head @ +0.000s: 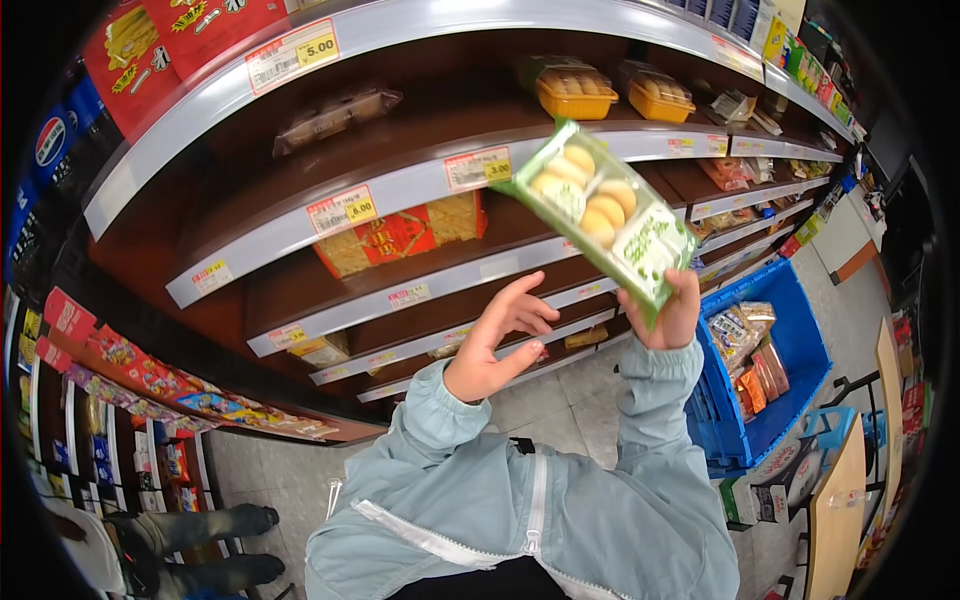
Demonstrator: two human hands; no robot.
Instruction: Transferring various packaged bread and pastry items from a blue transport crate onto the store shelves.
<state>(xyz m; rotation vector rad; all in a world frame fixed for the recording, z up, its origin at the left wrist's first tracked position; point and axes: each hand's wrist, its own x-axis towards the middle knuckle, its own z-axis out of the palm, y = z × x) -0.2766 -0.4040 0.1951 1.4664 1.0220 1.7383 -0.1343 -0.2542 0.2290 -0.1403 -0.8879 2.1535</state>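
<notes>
My right hand [665,309] grips the lower end of a green and clear package of round pastries [592,202], held tilted in front of the shelves. To its left my left hand [504,337] is raised with fingers apart, holding nothing. Two orange trays of round pastries, one nearer [576,97] and one farther right [660,101], stand on the upper shelf behind the package. A wrapped brown pastry pack [337,118] lies farther left on that shelf. One level down is a red and yellow noodle-like snack pack [401,234].
A blue plastic crate [806,360] holding packaged snacks stands at my right. Shelf edges with price tags [480,169] curve across in front. Hanging snack packs [142,364] line the left shelf end. Another person's legs [217,529] show at lower left. Wooden boards [836,510] stand at lower right.
</notes>
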